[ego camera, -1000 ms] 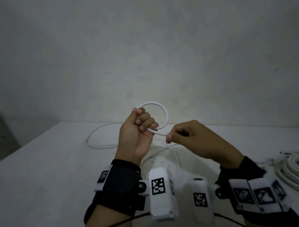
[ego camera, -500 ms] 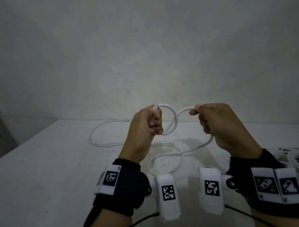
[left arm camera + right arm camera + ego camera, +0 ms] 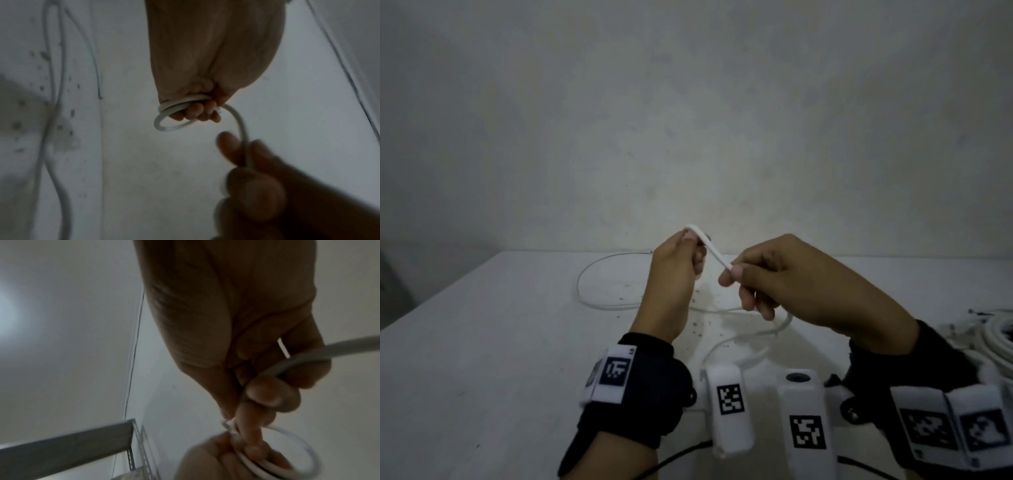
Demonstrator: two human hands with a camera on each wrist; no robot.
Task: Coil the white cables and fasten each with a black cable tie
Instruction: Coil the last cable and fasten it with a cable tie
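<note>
White cable (image 3: 717, 256) is the thing being worked, held up off the bench (image 3: 482, 359) between both hands near the middle of the head view. The left hand (image 3: 676, 270) has its fingers curled round a small stack of finished loops (image 3: 176, 113), which the left wrist view shows as two or three turns gathered at the fingertips; clamping them there probably stops the springy turns from opening. The right hand (image 3: 784, 277), at about 3 o'clock from the left, pinches the running length between thumb and forefinger, apparently to feed and steer the next turn. The loose remainder (image 3: 599, 301) trails away on the bench toward 10 o'clock, free to be drawn in. More coiled white cables (image 3: 996, 339) lie at the bench's 3 o'clock edge. No black tie can be made out for certain, so fastening seems some way off.
</note>
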